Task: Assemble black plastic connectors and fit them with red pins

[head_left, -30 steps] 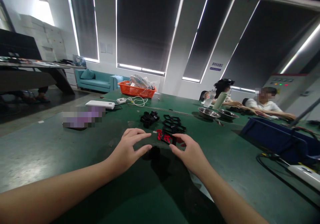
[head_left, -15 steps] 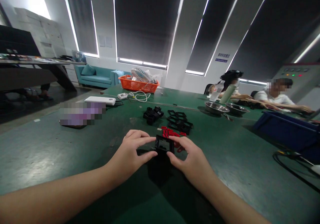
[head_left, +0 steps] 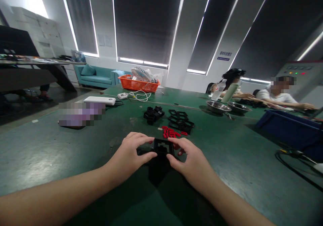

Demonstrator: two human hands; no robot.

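Note:
Between my two hands is a black rectangular plastic frame (head_left: pixel 164 151) with an opening in its middle. My left hand (head_left: pixel 136 150) pinches its left side between thumb and forefinger. On the right side, my right hand (head_left: pixel 188 153) grips it with thumb and fingers. Just beyond the frame lie several small red plastic pieces (head_left: pixel 171 132). Behind them are more black plastic frames (head_left: pixel 180 120) in a loose pile. A heap of chunky black parts (head_left: pixel 153 114) sits to the left of that pile.
On the green table (head_left: pixel 121 192) stand an orange basket (head_left: pixel 138 85) holding a fan, a white power bank (head_left: pixel 99 100), and a phone-like item (head_left: pixel 82 115). To the right are metal bowls (head_left: pixel 218 108), a blue bin (head_left: pixel 290 130) and a black cable (head_left: pixel 295 172). Two people sit at the far right.
The black frame has shifted slightly left and tilted, so its opening looks different. Both hands keep their hold on it and moved slightly with it.

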